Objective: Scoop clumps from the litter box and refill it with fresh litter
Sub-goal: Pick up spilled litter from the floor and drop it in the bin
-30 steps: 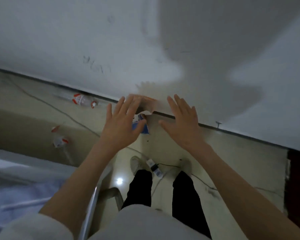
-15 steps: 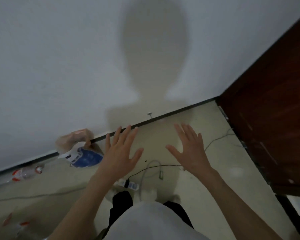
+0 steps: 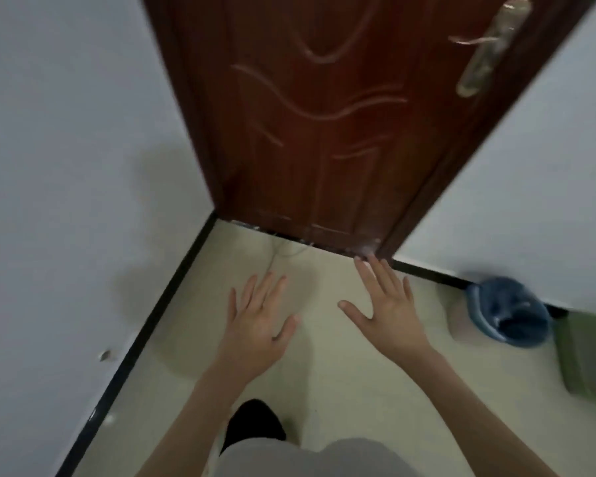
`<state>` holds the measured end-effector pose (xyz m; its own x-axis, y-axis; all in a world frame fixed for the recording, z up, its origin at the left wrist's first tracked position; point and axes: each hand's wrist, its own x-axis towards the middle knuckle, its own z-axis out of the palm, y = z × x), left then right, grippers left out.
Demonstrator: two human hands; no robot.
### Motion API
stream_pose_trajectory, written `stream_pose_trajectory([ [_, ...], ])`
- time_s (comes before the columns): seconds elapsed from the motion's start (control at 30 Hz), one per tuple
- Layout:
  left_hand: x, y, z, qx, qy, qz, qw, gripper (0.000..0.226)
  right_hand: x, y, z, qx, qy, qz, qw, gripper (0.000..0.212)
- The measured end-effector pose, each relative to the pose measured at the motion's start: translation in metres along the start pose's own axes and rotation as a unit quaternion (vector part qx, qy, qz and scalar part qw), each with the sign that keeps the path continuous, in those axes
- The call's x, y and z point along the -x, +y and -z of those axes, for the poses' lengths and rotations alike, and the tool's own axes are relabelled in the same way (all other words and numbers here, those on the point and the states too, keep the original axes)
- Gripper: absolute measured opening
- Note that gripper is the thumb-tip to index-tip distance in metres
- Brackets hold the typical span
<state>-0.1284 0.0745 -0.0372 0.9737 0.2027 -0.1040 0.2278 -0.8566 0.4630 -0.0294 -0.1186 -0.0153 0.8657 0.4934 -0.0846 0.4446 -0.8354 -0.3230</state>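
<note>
So neither the litter box nor a scoop shows up anywhere in this view, and I can't say where they are or which way the box lies. Both hands are out in front, palms down over the pale floor (image 3: pixel 324 390). The left hand (image 3: pixel 258 325) has its fingers straight and spread wide, holding nothing, and the right hand (image 3: pixel 389 315) is the same, empty and fanned out.

Straight ahead on the far side is a dark red door (image 3: pixel 324 115), apparently shut, with a lever handle (image 3: pixel 486 49) at upper right. On the right near the wall sits a blue bin (image 3: pixel 506 311) with a bag in it, and just beside it something green (image 3: pixel 585 359) that's too blurry to name.

My guess on handling: a filled litter box is heavy and loose inside, so grab it by both long rims and keep it level. The scoop should be light and stiff, held by its handle.
</note>
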Motion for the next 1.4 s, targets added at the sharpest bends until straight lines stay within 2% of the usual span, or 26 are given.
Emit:
stream_pose_trajectory([
  [0.17,-0.083,0.114,-0.039,-0.039,-0.104,-0.174,0.978,0.083,0.062,0.127,0.038,0.001,0.084,-0.213,0.973,0.095],
  [0.3,-0.133,0.204,-0.081,-0.041,-0.141,-0.293,0.945,0.083,0.092,0.197,0.063,0.003,0.112,-0.329,0.938,0.094],
  [0.57,-0.219,0.334,-0.171,-0.077,-0.203,-0.433,0.875,0.08,0.104,0.31,0.089,-0.035,0.126,-0.456,0.88,0.075],
  [0.67,-0.234,0.384,-0.202,-0.099,-0.242,-0.466,0.845,0.08,0.122,0.342,0.093,-0.04,0.124,-0.491,0.862,0.082],
  [0.8,-0.225,0.447,-0.247,-0.139,-0.301,-0.523,0.785,0.081,0.164,0.38,0.088,-0.062,0.123,-0.566,0.813,0.086],
  [0.9,-0.205,0.486,-0.283,-0.147,-0.333,-0.547,0.754,0.079,0.202,0.409,0.084,-0.086,0.113,-0.602,0.786,0.089],
  [1.07,-0.158,0.556,-0.346,-0.135,-0.361,-0.528,0.757,0.081,0.281,0.476,0.085,-0.113,0.101,-0.621,0.769,0.075],
  [1.17,-0.122,0.62,-0.396,-0.13,-0.349,-0.508,0.777,0.081,0.338,0.536,0.086,-0.117,0.097,-0.604,0.782,0.072],
  [1.3,-0.056,0.699,-0.468,-0.112,-0.361,-0.468,0.799,0.066,0.419,0.62,0.09,-0.129,0.073,-0.587,0.796,0.073],
  [1.4,-0.012,0.737,-0.51,-0.098,-0.39,-0.456,0.794,0.077,0.469,0.674,0.094,-0.127,0.057,-0.582,0.801,0.073],
])
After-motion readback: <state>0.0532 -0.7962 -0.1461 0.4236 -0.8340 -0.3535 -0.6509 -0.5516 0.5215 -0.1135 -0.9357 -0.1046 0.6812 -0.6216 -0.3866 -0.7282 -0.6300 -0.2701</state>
